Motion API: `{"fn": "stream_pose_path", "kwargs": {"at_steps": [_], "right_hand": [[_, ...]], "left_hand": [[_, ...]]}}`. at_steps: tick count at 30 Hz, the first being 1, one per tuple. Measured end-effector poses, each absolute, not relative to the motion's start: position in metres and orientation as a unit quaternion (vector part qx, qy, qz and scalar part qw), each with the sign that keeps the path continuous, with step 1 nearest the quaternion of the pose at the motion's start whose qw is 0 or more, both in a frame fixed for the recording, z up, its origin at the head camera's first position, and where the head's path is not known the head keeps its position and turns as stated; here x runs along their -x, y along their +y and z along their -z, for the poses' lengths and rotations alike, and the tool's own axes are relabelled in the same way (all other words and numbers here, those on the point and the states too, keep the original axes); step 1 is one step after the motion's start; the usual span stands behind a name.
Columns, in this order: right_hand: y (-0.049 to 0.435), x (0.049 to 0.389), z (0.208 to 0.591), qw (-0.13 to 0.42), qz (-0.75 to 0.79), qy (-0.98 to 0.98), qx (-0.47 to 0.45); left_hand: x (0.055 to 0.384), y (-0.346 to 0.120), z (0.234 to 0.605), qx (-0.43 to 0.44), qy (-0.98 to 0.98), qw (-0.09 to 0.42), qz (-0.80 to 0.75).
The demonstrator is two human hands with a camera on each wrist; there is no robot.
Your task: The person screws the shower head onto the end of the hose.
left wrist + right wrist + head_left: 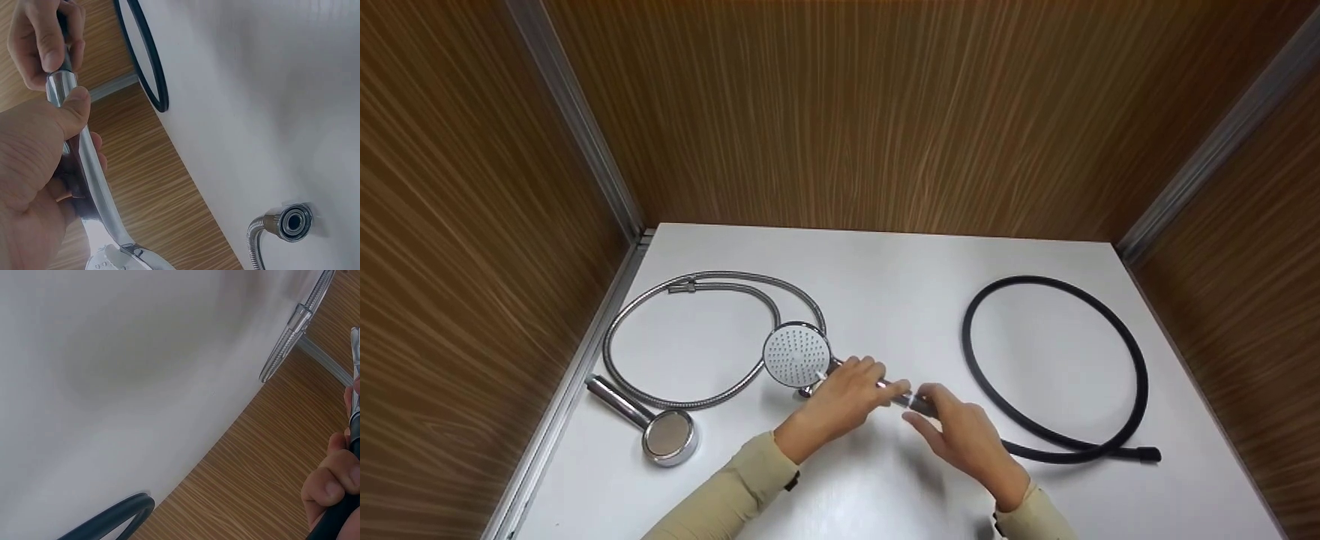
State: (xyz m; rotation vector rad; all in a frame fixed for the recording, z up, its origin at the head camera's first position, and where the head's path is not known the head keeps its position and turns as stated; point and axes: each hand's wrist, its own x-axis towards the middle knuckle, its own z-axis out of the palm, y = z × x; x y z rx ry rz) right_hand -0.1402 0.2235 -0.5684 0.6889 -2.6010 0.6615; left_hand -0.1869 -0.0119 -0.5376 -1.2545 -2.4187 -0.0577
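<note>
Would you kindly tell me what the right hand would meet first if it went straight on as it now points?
Holding the black hose, the right hand points forward and leftward; it would probably meet the chrome shower handle first, then the left hand, though depth is unclear.

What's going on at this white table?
A person's left hand grips a shower head by its handle, while the right hand holds one end of a black hose up to the handle's end. Whether they are joined yet, I can't tell. A second shower head and a silver hose lie on the table.
</note>
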Motion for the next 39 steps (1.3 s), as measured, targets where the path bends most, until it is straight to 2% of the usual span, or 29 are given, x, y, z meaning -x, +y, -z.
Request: {"fn": "stream_pose_path", "kwargs": {"at_steps": [20,29,39], "right_hand": [[0.2247,0.1417,0.5678,0.211,-0.219,-0.908,-0.288],[0.2247,0.1417,0.568,0.189,-0.233,-0.919,-0.256],[0.2258,0.1415,0.5685,0.187,-0.233,-0.912,-0.282]], "left_hand": [[0.1889,-0.0116,0.5366,0.45,-0.867,0.213,0.013],[0.1889,-0.0117,0.5357,0.453,-0.867,0.208,0.009],[0.1878,-0.0124,0.5371,0.449,-0.866,0.22,0.014]]}}
